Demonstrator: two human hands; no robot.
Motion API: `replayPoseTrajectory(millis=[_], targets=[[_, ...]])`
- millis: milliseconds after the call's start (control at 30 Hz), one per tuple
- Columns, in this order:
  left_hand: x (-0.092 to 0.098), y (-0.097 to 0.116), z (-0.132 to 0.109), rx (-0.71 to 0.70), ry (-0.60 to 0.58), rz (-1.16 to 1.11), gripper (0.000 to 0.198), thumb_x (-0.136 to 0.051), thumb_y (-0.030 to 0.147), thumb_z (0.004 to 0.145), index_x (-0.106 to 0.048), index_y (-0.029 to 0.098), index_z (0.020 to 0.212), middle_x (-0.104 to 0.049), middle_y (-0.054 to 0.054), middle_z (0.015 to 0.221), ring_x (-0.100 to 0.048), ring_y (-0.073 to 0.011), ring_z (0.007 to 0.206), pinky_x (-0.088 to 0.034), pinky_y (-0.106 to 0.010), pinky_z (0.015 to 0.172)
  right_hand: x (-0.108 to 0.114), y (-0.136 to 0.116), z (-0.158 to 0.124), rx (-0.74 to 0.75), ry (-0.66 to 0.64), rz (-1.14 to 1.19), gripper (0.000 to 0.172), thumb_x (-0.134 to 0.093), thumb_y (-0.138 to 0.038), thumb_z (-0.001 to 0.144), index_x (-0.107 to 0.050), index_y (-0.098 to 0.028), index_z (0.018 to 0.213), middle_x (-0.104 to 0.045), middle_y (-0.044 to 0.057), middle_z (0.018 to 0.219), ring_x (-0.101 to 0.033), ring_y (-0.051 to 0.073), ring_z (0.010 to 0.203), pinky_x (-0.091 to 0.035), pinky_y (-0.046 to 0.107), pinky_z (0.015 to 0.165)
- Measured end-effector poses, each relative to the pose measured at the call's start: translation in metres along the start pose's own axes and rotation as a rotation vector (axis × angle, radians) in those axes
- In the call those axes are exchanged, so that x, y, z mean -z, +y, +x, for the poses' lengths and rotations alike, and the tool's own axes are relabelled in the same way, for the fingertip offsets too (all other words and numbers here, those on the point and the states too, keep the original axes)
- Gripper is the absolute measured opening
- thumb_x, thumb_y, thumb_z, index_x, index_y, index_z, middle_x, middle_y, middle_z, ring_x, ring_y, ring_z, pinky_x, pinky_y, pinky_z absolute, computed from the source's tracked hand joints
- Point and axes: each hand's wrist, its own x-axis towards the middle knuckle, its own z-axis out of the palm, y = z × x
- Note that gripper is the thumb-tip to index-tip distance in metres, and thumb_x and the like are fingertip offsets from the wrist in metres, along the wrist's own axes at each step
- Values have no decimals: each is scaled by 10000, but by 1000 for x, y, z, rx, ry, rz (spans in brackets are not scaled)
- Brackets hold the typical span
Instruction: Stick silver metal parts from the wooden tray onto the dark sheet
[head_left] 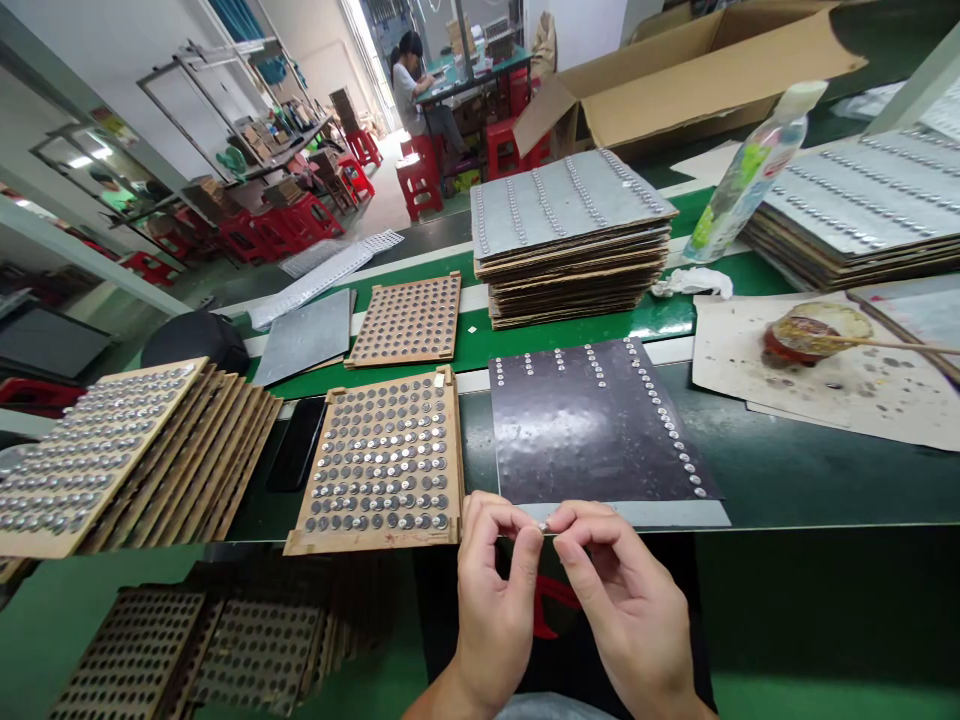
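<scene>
My left hand (491, 590) and my right hand (630, 600) meet at the table's front edge. Each pinches between thumb and forefinger at a tiny shiny metal piece (544, 526), mostly covered by the fingertips. Just beyond them lies a dark glossy sheet (555, 440) with rows of small silvery pieces along its far side and down its right side. To the left of my hands, a wooden board (337, 543) carries rows of round dark metal discs, some topped with brighter parts.
Leaning boards of metal pieces (247, 440) and a black phone (297, 445) are at left. Behind stand another disc board (405, 361), stacked grey sheets (574, 290) and a bottle (739, 190). At right, a stick rests in a sticky amber dish (810, 335). A person (409, 85) sits far back.
</scene>
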Motion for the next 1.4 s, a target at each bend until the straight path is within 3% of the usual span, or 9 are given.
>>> replayPoseTrajectory(millis=[333, 533, 800, 1033, 1100, 1200, 1233, 1267, 1400], targets=[[-2, 1, 0, 19, 12, -32, 259, -548, 362, 1025, -563, 211, 815, -503, 0, 816, -513, -149, 768, -448, -247, 729, -4, 8, 0, 27, -4, -30, 118, -639, -203, 945, -644, -221, 829, -672, 49, 817, -680, 159, 703, -567, 210, 546], [-5, 1, 1, 68, 28, -63, 302, -554, 412, 1018, -565, 207, 797, -504, -1, 803, -516, -148, 750, -455, -246, 715, -8, 11, -1, 20, 3, 12, 106, -640, -185, 942, -645, -223, 843, -672, 45, 829, -682, 153, 721, -587, 217, 613], [-3, 2, 2, 77, -11, -96, 302, -568, 416, 1011, -572, 205, 794, -508, 0, 807, -514, -144, 752, -449, -236, 711, -5, 9, 5, -141, -40, 175, 66, -663, -270, 953, -675, -225, 907, -671, 25, 859, -671, 131, 729, -585, 204, 667], [-1, 2, 4, 117, -59, -131, 337, -564, 450, 1005, -565, 202, 777, -508, -1, 797, -511, -147, 738, -446, -243, 708, -3, 15, 11, -390, -153, 367, 293, -650, -424, 945, -587, -217, 749, -545, -25, 713, -523, 109, 584, -490, 226, 567], [3, 0, 5, 153, -68, -138, 341, -566, 472, 998, -570, 202, 790, -514, -5, 803, -516, -152, 744, -449, -245, 701, 3, 23, 16, -367, -163, 201, 255, -625, -448, 945, -609, -224, 824, -591, -3, 766, -575, 141, 646, -516, 260, 617], [22, -8, 8, 178, -23, -77, 346, -577, 494, 985, -595, 199, 804, -526, -7, 801, -523, -155, 749, -453, -242, 702, 24, 45, 40, -214, -174, -367, 215, -548, -418, 952, -636, -223, 976, -676, 62, 912, -645, 210, 812, -546, 327, 733], [32, -12, 10, 177, 5, -39, 349, -586, 501, 977, -605, 198, 805, -532, -6, 797, -524, -155, 748, -454, -240, 704, 33, 55, 52, -155, -164, -633, 215, -516, -397, 948, -637, -227, 998, -681, 71, 939, -643, 226, 838, -543, 348, 757], [44, -17, 12, 174, 41, 4, 353, -597, 512, 966, -617, 197, 807, -537, -5, 791, -524, -154, 740, -454, -239, 699, 42, 64, 67, -148, -128, -743, 192, -543, -358, 909, -644, -217, 992, -679, 100, 985, -630, 267, 919, -526, 403, 830], [101, -40, 23, 176, 213, 253, 390, -608, 574, 917, -652, 192, 853, -592, -23, 838, -571, -187, 803, -485, -272, 747, 72, 96, 127, -172, -85, -995, 197, -573, -292, 844, -669, -184, 977, -621, 184, 1137, -513, 412, 1125, -414, 576, 936]])
